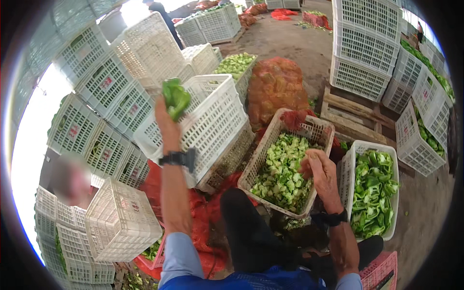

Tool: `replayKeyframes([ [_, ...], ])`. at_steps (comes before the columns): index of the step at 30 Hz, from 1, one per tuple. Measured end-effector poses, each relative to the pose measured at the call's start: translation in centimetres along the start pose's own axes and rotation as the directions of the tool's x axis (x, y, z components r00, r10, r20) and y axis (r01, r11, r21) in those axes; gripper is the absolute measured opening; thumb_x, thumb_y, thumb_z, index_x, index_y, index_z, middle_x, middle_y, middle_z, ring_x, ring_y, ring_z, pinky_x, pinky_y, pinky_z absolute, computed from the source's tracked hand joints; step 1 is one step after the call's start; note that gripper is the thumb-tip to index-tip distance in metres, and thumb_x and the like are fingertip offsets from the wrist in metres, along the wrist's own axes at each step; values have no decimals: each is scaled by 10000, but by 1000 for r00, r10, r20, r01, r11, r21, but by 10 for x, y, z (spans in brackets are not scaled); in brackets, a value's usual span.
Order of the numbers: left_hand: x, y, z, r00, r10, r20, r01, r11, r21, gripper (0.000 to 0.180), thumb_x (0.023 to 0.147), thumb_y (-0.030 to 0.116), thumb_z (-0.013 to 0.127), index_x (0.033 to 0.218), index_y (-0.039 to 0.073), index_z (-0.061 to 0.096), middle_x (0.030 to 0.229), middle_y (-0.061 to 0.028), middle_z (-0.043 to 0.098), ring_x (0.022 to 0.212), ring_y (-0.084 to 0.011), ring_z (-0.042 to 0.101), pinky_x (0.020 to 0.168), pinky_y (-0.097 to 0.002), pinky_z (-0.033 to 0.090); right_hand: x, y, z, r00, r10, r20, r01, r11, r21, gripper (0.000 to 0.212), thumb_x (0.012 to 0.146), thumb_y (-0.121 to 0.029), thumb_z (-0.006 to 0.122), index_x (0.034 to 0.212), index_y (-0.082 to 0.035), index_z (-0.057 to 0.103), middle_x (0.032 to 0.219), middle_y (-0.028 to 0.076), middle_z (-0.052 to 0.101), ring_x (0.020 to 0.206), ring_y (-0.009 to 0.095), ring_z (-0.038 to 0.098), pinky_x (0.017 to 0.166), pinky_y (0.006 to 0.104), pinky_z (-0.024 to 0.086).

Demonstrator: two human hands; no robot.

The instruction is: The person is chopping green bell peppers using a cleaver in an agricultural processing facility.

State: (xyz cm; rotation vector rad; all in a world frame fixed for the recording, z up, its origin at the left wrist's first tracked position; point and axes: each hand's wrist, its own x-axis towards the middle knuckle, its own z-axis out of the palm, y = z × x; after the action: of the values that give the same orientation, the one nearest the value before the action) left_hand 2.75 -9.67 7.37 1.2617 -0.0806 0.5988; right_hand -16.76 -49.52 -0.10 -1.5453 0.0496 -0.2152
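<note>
My left hand (165, 118) is raised on the left with its fingers round a green bell pepper (177, 100). Below and beside it is a white plastic crate (220, 104), stacked on another crate. My right hand (323, 178) is over the right side of a dirty white crate (251, 169) between my knees. Its fingers are curled together, and what they hold, if anything, is hidden. Pale green pepper cores and trimmings (282, 166) fill that crate. To its right, a white crate (342, 169) contains hollowed green pepper pieces (374, 193).
An orange-red mesh sack (278, 87) lies ahead, beside a wooden pallet (350, 116). Tall crate stacks (365, 48) stand right, with more crates (104, 82) left. A person (72, 179) is close on my left. Red netting (193, 212) covers the ground by my legs.
</note>
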Motion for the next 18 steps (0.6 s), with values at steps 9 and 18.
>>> replayKeyframes([
  [9, -29, -5, -64, 650, -759, 28, 548, 494, 675, 488, 985, 381, 614, 1207, -51, 662, 1002, -110, 708, 921, -165, 656, 823, -323, 523, -53, 91, -66, 902, 424, -81, -406, 896, 178, 241, 1019, -268, 586, 979, -33, 616, 803, 53, 659, 651, 128, 663, 546, 265, 510],
  [18, -66, -40, -60, 754, -504, 422, -271, 346, 898, 453, 812, 278, 672, 1099, -72, 664, 948, -261, 712, 899, -388, 695, 834, -458, 537, -59, 110, -59, 887, 461, 8, -448, 858, 252, 205, 1003, -244, 613, 976, -41, 618, 809, 60, 668, 622, 136, 662, 526, 267, 511],
])
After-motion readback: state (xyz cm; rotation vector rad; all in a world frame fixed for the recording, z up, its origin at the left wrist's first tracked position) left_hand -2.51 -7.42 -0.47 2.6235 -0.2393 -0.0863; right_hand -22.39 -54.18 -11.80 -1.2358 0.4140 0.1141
